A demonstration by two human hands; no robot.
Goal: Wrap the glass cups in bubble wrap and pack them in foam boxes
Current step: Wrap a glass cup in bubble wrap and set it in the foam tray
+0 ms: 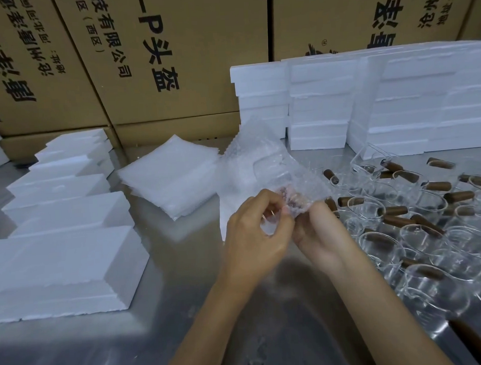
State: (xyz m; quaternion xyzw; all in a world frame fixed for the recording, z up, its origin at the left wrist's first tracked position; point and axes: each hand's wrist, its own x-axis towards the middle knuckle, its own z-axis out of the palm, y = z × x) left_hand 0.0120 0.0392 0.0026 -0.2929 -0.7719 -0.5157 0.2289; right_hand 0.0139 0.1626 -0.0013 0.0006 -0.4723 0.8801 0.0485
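Both hands wrapping a glass cup in bubble wrap above the metal surface.
The left hand and right hand pinch the bubble wrap around the glass cup, between the stacked bubble-wrap sheets and the unwrapped glass cups; foam boxes lie left.

Both my forearms come up from the bottom of the frame and converge just right of centre. My left hand shows its back to the camera, fingers curled, thumb and forefinger pinching. My right hand sits just beside it, touching at the fingertips, fingers curled in a pinch too. Both wrists are bare and slightly bent inward.
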